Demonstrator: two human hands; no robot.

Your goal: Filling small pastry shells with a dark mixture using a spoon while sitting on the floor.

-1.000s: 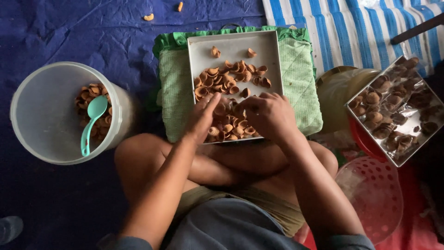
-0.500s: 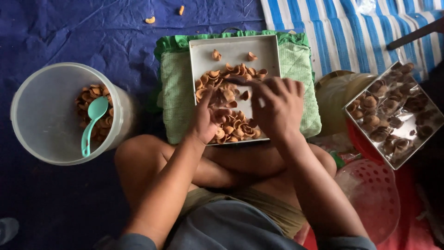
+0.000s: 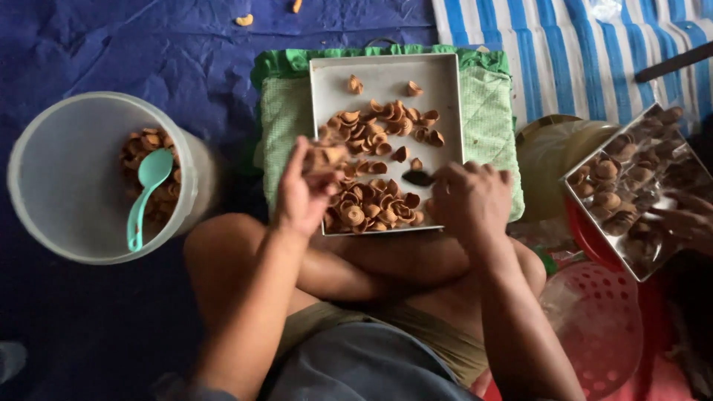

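A white square tray (image 3: pixel 321 74) rests on a green cloth (image 3: pixel 490 111) in front of my crossed legs and holds several brown cup-shaped shells (image 3: pixel 375 200). My left hand (image 3: pixel 301 197) is at the tray's left edge, fingers closed on a few brown shells (image 3: pixel 327 156) lifted just above the pile. At the tray's lower right, my right hand (image 3: pixel 471 197) pinches a small dark tool (image 3: pixel 417 178) that points left toward the shells.
A translucent bucket (image 3: pixel 44 193) at left holds more shells and a teal spoon (image 3: pixel 145 193). At right, another person's hand (image 3: pixel 687 223) works over a second shell tray (image 3: pixel 594 215). A red perforated basket (image 3: pixel 601 327) sits lower right, with a striped cloth (image 3: pixel 594 44) behind.
My hands were close together over the middle of the tray. They have drawn apart, the left lifting shells to the left edge and the right moving down to the right.
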